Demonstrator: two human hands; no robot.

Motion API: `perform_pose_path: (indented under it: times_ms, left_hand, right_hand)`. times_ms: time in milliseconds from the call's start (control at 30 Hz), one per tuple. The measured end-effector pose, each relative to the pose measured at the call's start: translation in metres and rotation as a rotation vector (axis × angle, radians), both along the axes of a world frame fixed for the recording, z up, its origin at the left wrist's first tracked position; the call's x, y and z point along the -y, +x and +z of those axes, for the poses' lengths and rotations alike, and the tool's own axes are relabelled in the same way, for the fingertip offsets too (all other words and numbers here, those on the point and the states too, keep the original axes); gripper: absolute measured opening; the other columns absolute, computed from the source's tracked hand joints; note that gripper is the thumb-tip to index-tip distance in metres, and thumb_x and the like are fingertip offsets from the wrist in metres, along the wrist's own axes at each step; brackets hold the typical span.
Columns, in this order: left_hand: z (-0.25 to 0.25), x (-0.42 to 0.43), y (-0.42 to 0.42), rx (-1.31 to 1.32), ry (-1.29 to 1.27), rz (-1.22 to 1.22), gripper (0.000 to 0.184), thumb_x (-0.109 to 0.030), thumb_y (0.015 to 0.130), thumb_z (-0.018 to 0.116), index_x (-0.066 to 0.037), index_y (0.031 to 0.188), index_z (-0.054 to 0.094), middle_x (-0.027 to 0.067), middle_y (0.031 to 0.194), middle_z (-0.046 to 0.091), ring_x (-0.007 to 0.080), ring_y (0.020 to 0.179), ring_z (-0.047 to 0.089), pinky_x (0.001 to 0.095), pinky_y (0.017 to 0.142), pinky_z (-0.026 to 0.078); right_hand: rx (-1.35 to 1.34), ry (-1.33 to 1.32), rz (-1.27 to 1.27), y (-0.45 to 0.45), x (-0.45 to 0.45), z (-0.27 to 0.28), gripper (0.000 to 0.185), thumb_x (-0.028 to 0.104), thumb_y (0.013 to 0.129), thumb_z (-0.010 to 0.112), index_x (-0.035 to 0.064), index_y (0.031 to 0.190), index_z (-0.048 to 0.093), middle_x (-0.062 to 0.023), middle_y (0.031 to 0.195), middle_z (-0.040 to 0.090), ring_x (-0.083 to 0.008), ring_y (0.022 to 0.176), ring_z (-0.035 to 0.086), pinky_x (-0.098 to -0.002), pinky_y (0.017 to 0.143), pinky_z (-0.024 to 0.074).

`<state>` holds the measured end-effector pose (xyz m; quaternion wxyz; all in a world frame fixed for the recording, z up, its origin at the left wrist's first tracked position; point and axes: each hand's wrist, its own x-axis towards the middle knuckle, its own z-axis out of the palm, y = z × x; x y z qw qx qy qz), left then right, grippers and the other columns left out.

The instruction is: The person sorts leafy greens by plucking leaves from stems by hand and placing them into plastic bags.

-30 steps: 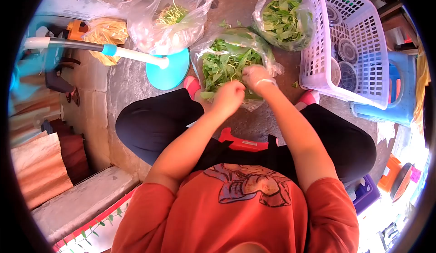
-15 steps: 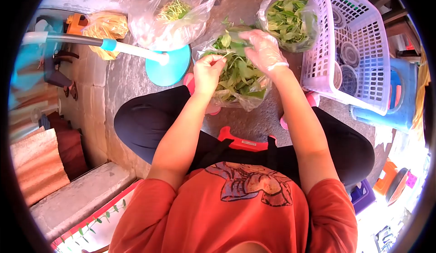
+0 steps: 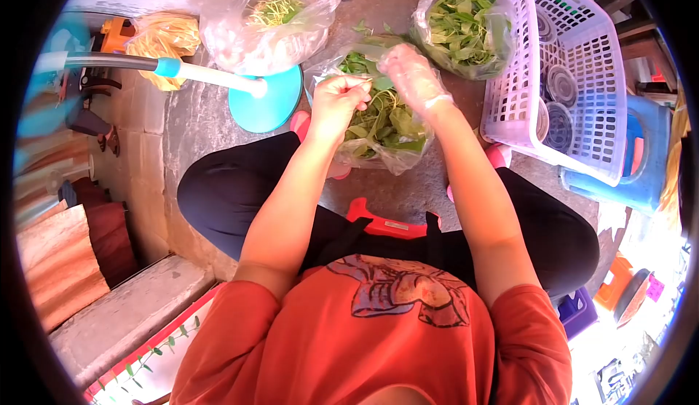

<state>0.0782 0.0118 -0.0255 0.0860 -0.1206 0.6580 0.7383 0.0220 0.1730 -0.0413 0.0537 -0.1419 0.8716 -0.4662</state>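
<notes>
Closer to the bare left hand (image 3: 339, 106) than 0.5 seconds earlier, the gloved right hand (image 3: 416, 81) curls over greenery. At right stands a pale basket (image 3: 513, 103); beneath both hands, on the floor (image 3: 193, 114), a clear bag (image 3: 397, 162) holds leafy greens (image 3: 386, 127). Left thumb and fingers are pinched together; what either hand grasps, if anything, cannot be told.

Head-worn view, steeply downward.

Brownish floor (image 3: 386, 5): bag of greens (image 3: 387, 122) centre, leafy bag (image 3: 462, 30) right, stem bag (image 3: 275, 32) left, turquoise disc (image 3: 272, 106).
</notes>
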Motion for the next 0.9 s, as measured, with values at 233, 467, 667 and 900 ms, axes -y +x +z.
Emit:
perform_pose_path:
  times_ms: [233, 467, 667, 900]
  left_hand:
    - [0.002, -0.003, -0.007, 0.237, 0.306, 0.291, 0.012, 0.004, 0.085, 0.048, -0.006, 0.093, 0.048, 0.0138, 0.087, 0.061, 0.0212, 0.067, 0.059, 0.0293, 0.063, 0.05]
    - [-0.026, 0.011, -0.007, 0.155, 0.291, 0.273, 0.024, -0.001, 0.07, 0.047, -0.006, 0.092, 0.051, 0.0034, 0.068, 0.047, 0.0137, 0.054, 0.04, 0.0233, 0.049, 0.03]
    - [-0.008, 0.003, -0.013, -0.266, -0.519, -0.076, 0.034, -0.006, 0.073, 0.053, -0.005, 0.106, 0.063, 0.0017, 0.084, 0.052, 0.0133, 0.068, 0.05, 0.023, 0.065, 0.041]
    - [0.014, -0.002, -0.008, -0.11, -0.459, -0.323, 0.015, -0.012, 0.082, 0.063, -0.004, 0.095, 0.063, 0.0018, 0.088, 0.057, 0.008, 0.076, 0.052, 0.0219, 0.069, 0.042]
  right_hand:
    - [0.342, 0.467, 0.222, 0.008, -0.023, -0.018, 0.033, 0.029, 0.083, 0.052, -0.001, 0.095, 0.061, -0.0224, 0.1, 0.06, -0.035, 0.094, 0.058, -0.0406, 0.081, 0.0456]
    - [0.405, 0.523, 0.365, 0.023, -0.008, -0.01, 0.029, 0.023, 0.075, 0.057, 0.0012, 0.093, 0.063, -0.0191, 0.1, 0.061, -0.033, 0.093, 0.059, -0.0387, 0.082, 0.0456]
    - [0.196, 0.277, 0.523, 0.001, -0.027, 0.042, 0.033, 0.026, 0.072, 0.063, 0.0008, 0.094, 0.062, -0.0171, 0.092, 0.062, -0.0298, 0.089, 0.057, -0.0359, 0.081, 0.0431]
    - [0.181, 0.098, 0.506, -0.007, -0.053, 0.063, 0.029, 0.022, 0.073, 0.065, -0.0007, 0.09, 0.062, -0.015, 0.088, 0.061, -0.0251, 0.084, 0.058, -0.0329, 0.077, 0.0438]
